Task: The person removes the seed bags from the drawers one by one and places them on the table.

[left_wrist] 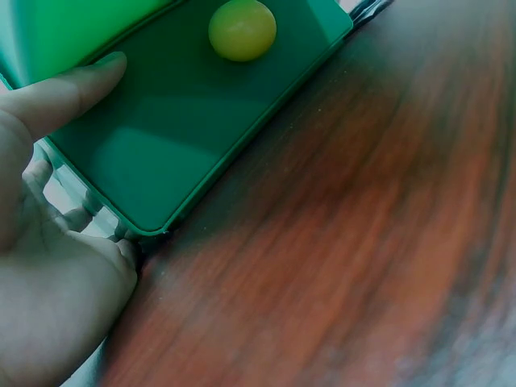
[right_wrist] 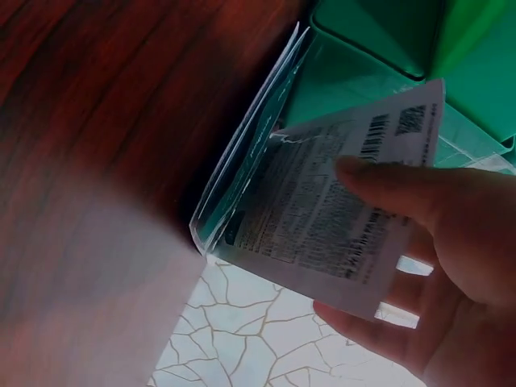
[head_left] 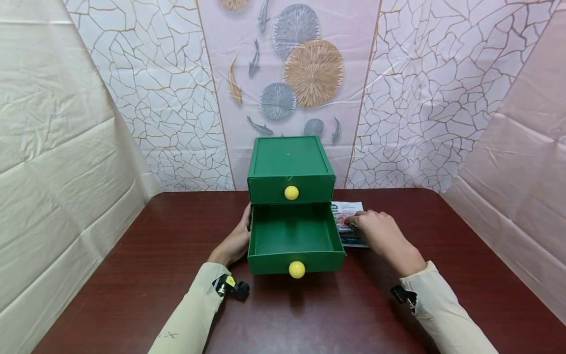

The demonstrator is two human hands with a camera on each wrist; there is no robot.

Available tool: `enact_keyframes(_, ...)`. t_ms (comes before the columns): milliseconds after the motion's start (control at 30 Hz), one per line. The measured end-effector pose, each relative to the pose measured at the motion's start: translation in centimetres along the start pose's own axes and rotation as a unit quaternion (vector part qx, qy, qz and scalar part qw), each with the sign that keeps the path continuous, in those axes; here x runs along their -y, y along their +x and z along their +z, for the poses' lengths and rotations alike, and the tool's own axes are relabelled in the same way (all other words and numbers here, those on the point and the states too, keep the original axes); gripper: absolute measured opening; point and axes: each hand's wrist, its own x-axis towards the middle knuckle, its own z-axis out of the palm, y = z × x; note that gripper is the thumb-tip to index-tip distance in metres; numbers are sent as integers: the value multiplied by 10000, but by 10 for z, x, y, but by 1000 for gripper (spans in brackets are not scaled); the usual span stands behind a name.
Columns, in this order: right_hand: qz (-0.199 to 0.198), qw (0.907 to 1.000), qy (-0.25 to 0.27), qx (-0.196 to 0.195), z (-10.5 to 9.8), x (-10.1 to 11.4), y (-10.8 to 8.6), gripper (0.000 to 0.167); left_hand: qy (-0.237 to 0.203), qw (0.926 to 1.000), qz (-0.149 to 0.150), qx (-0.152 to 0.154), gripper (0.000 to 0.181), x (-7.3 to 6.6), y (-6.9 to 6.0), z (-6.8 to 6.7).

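Observation:
A green two-drawer cabinet (head_left: 289, 157) with yellow ball knobs stands on the table, its lower drawer (head_left: 292, 231) pulled out with a bare inside. My left hand (head_left: 236, 241) grips the cabinet's left side. In the left wrist view the thumb (left_wrist: 93, 85) lies over the green front, and the other fingers are partly hidden behind the edge. Right of the cabinet, my right hand (head_left: 382, 233) pinches a flat printed packet (right_wrist: 339, 201) with small text and a barcode. Its near edge is raised, while a dark green packet (head_left: 353, 241) lies under it.
The dark red-brown table (head_left: 168, 275) runs up to a patterned cloth backdrop (head_left: 168, 98). Plain pale cloth walls (head_left: 53, 147) hang at both sides. Small cameras (head_left: 239, 290) are strapped to the wrists. The open drawer juts toward me between the arms.

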Motion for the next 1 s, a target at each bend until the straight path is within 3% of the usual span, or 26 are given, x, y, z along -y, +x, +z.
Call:
enact_keyframes(300,-69,9964,143,832,5,3,-1,36,-43,10000,34,-6,100,-1,-2,0)
enact_keyframes(533,172,9873,389,1529,10,4,-1,44,-25,10000,33,-10,101,1,-2,-2)
enact_keyframes(1000,551,9793,488,1888,19,7,-2,52,-19,10000,64,34,101,0,0,0)
